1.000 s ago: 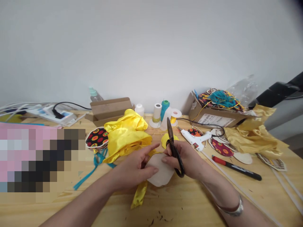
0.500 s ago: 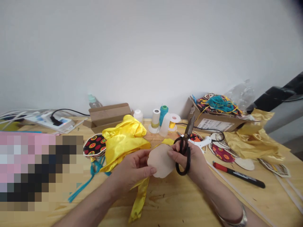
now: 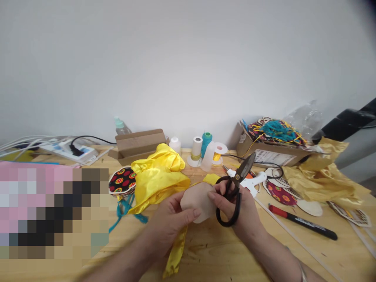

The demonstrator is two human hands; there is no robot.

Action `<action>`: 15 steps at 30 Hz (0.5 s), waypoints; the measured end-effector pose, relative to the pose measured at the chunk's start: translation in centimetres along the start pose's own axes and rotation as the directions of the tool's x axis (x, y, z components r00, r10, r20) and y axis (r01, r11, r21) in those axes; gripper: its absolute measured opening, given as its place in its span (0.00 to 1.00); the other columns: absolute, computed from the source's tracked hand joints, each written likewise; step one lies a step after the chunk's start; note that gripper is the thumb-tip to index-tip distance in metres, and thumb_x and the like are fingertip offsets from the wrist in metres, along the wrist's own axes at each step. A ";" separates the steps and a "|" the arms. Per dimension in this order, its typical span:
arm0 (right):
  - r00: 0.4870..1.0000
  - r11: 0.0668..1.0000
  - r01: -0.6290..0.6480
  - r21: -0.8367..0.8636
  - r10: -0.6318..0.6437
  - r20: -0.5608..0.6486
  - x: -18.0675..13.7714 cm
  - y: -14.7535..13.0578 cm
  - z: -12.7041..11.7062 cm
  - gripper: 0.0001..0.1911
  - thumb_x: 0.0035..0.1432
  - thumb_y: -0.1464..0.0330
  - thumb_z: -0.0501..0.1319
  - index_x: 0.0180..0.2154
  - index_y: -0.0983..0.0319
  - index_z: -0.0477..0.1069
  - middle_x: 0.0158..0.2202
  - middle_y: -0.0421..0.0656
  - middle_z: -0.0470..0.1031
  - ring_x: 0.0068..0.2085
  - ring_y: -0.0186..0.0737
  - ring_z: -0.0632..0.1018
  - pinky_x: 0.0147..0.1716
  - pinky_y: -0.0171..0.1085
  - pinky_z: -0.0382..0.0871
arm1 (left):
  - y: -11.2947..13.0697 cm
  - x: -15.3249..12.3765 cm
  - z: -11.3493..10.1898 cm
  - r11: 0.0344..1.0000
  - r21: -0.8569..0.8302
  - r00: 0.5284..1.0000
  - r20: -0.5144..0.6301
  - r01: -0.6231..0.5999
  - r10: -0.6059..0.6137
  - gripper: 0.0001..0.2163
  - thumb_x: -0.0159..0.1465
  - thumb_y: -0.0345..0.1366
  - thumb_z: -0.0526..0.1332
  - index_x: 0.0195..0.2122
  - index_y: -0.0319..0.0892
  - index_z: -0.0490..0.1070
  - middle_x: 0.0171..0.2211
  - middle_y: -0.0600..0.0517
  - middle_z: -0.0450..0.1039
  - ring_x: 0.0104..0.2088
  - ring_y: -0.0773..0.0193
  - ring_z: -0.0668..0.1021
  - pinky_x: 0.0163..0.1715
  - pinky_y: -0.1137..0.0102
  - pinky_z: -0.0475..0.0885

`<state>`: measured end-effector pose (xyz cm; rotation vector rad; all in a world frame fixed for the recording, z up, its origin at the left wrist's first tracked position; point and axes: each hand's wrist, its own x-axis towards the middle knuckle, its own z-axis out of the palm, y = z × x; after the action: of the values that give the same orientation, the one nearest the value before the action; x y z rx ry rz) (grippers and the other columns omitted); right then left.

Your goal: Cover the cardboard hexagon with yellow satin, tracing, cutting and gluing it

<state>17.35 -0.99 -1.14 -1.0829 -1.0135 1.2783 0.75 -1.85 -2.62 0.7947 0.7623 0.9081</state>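
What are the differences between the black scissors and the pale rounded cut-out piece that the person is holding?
The black scissors are dark, long and have loop handles, while the pale cut-out is a flat, beige, rounded piece. The scissors stick up past the right hand, while the cut-out sits between the hands, gripped mainly by the left hand. Both are held up in the person's hands.

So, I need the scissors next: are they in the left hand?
No, the black scissors are in the right hand, while the left hand grasps the beige rounded cutout.
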 end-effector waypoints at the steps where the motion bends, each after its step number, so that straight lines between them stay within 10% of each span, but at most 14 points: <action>1: 1.000 1.000 0.001 -0.003 -0.001 0.005 0.0 0.1 0.0 0.20 0.40 0.62 0.72 0.21 0.59 0.59 0.21 0.35 0.62 0.23 0.31 0.62 0.21 0.31 0.56 | 0.0 0.0 0.1 1.000 -0.004 1.000 -0.008 -0.001 0.001 0.22 0.53 0.35 0.72 0.50 0.42 0.75 0.46 0.48 0.81 0.47 0.55 0.79 0.48 0.65 0.72; 15: 0.999 1.000 -0.016 0.001 0.016 -0.045 -0.2 0.5 0.0 0.20 0.40 0.63 0.74 0.22 0.60 0.62 0.28 0.40 0.73 0.29 0.35 0.72 0.28 0.34 0.67 | 0.5 -0.1 0.4 0.999 -0.046 0.997 -0.074 -0.002 -0.001 0.14 0.56 0.36 0.69 0.44 0.41 0.79 0.41 0.46 0.82 0.40 0.57 0.81 0.41 0.67 0.76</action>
<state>17.25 -1.15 -1.64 -1.1168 -0.9719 1.2615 0.82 -1.87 -2.02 0.7243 0.8035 0.9564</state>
